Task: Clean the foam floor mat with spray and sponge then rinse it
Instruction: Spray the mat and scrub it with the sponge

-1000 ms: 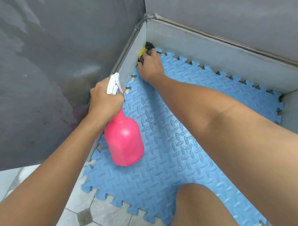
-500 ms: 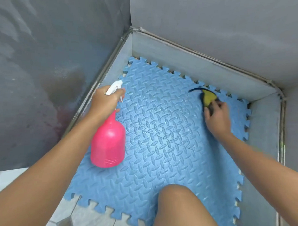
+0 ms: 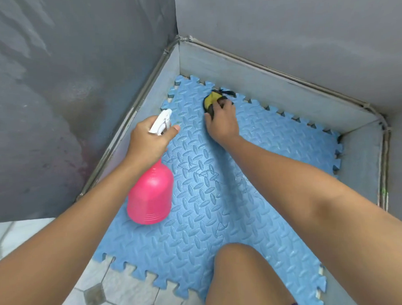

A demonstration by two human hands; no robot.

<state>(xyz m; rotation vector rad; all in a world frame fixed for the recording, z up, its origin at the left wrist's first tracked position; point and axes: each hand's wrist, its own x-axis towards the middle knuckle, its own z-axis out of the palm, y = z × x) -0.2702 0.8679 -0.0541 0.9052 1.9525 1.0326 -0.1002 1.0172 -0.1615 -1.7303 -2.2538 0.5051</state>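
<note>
A blue foam floor mat (image 3: pixel 220 208) with a raised tread pattern and jigsaw edges lies in a grey corner. My left hand (image 3: pixel 147 140) grips the white trigger head of a pink spray bottle (image 3: pixel 151 197), held upright over the mat's left side. My right hand (image 3: pixel 221 119) presses a yellow and black sponge (image 3: pixel 212 100) onto the mat near its far edge. Most of the sponge is hidden under my fingers.
Grey walls (image 3: pixel 79 76) and a low grey skirting (image 3: pixel 273 88) enclose the mat on the left, far and right sides. White floor tiles with dark diamond insets (image 3: pixel 93 295) lie in front. My bare knee (image 3: pixel 243 276) rests over the mat's near edge.
My right hand swept the sponge from the far left corner to the right, then back to the middle of the far edge. The spray bottle stayed in my left hand.
</note>
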